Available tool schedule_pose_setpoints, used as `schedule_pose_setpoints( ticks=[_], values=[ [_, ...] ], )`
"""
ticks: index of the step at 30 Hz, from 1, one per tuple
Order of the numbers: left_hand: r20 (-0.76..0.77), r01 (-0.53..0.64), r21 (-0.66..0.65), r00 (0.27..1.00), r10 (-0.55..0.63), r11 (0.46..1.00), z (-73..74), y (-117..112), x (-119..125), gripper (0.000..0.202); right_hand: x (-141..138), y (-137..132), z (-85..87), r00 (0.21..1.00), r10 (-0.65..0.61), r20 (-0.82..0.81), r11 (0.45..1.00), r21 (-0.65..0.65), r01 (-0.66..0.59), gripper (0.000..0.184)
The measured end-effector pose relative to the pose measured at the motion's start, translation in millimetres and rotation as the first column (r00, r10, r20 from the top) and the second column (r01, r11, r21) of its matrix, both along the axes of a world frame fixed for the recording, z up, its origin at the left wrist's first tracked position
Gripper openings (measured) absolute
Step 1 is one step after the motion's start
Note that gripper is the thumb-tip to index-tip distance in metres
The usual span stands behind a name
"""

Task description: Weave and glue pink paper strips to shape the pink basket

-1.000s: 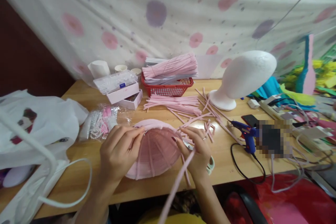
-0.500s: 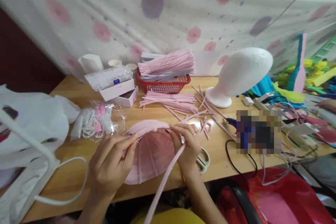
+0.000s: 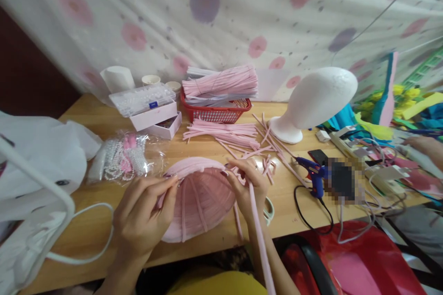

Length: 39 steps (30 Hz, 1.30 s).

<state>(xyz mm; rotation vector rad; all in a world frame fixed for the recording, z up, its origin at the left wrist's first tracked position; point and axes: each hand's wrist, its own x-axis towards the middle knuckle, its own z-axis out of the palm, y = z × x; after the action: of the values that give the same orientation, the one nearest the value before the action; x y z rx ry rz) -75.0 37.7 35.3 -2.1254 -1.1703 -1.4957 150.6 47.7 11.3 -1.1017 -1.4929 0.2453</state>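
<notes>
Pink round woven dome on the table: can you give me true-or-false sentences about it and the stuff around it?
1. The left hand and right hand both touch the pink round woven dome. True.
2. The red plastic mesh basket is empty. False: a bundle of pink strips sits in it.
3. The white foam head form stands on the wooden table. True.
4. The right hand holds the blue glue gun. False: the gun lies on the table; that hand grips a long pink strip.
</notes>
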Motion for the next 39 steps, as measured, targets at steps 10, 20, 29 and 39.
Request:
schedule_pose_setpoints(
  ticks=[10,20,29,39],
  values=[
    [0.118,-0.13,-0.036,0.984,0.134,0.991,-13.2,-7,-2,0.02,-2,-13,-29.5,0.957,-0.265,0.12,0.964,0.059,0.26,0.019],
    [0.21,-0.016,-0.121,0.977,0.042,0.993,-21.8,-16,-4,0.03,-20,-2,-19.7,0.971,-0.232,0.065,0.967,0.126,0.222,0.012],
    [0.345,0.045,-0.212,0.938,0.032,0.976,-35.8,-18,-6,0.027,-18,2,-20.7,0.982,-0.187,-0.012,0.982,0.025,0.187,0.009],
    [0.491,0.071,-0.341,0.864,0.112,0.937,-27.3,9,0,0.013,5,-2,-22.2,0.963,-0.261,-0.067,0.954,-0.173,0.247,0.043]
  ],
)
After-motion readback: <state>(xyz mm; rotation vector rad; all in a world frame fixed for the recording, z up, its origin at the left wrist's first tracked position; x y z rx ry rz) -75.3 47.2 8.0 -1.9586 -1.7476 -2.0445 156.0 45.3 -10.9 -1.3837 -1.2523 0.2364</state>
